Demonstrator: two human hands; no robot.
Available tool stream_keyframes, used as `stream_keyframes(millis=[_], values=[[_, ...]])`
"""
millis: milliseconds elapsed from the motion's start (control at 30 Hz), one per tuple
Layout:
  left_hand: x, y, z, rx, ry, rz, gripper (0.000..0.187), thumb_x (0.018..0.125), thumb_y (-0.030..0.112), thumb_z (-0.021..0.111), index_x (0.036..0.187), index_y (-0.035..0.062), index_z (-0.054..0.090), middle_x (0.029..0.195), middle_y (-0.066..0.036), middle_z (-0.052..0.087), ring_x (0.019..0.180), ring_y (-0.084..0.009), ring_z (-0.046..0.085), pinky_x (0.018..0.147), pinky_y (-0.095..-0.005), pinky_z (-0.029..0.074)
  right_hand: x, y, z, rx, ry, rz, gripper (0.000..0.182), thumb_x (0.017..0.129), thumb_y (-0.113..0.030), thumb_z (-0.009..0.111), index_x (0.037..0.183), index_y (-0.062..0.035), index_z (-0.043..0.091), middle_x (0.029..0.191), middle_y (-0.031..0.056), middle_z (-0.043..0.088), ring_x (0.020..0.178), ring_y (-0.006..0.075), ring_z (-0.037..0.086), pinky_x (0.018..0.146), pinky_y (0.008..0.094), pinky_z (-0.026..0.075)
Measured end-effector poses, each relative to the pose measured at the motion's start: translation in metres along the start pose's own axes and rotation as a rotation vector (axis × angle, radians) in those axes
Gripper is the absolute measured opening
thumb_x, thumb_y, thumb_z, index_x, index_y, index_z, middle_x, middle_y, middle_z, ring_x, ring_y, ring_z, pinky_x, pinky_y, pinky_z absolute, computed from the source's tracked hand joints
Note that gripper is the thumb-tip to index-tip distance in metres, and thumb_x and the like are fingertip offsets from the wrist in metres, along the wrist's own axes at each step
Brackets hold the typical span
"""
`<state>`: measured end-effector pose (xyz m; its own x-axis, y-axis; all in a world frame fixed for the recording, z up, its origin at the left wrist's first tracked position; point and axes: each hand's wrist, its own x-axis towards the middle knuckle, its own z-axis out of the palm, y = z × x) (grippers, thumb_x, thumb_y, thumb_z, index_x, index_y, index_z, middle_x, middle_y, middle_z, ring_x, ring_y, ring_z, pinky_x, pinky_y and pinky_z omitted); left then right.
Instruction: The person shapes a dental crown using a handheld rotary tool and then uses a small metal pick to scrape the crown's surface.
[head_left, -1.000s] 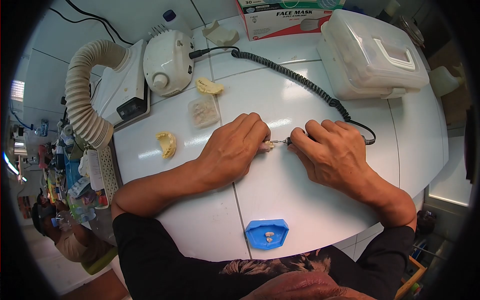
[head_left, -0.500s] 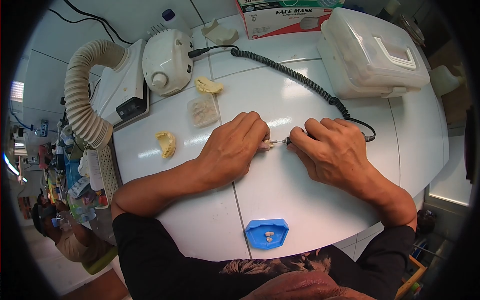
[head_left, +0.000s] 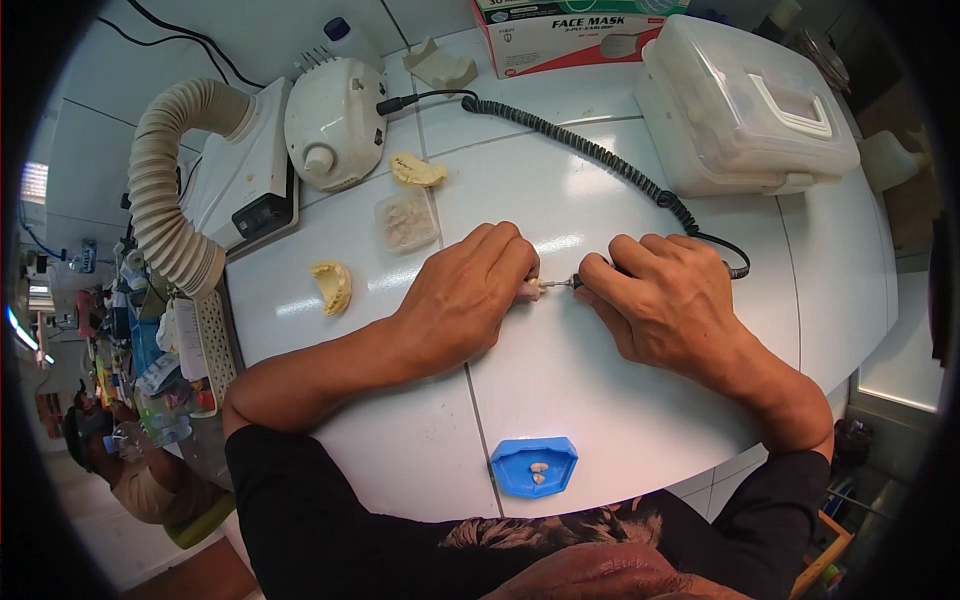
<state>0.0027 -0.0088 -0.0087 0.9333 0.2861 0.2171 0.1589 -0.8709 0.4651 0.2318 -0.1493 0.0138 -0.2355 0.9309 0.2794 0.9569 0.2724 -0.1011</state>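
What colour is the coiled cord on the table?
The coiled cord is black; it shows best in the head view, the only one.

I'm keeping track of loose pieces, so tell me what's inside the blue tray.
The blue tray holds two small pale pieces; the floor directly beneath them is covered.

Handpiece (head_left: 577, 282) mostly hidden, mask box (head_left: 575, 45) cropped

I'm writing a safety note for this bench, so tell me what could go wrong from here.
The left hand holds a small pale piece close to the bit of the tool in the right hand; a slip might nick the left. The coiled cord crosses the table and could snag, tugging the tool.
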Motion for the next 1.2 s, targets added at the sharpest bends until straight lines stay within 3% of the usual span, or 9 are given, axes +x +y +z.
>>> stream_keyframes(millis=[1200], values=[[0.0001, -0.0007, 0.0007, 0.007, 0.011, 0.003, 0.021, 0.095, -0.001, 0.076, 0.108, 0.0024, 0.059, 0.103, -0.013, 0.058, 0.091, -0.0324, 0.061, 0.077, -0.0434, 0.051, 0.0012, 0.0006, -0.0043, 0.027, -0.024, 0.011, 0.013, 0.097, -0.024, 0.079, 0.097, -0.0128, 0.071, 0.082, 0.0045, 0.069, 0.066, 0.0237, 0.072, 0.06, 0.0394, 0.055]])
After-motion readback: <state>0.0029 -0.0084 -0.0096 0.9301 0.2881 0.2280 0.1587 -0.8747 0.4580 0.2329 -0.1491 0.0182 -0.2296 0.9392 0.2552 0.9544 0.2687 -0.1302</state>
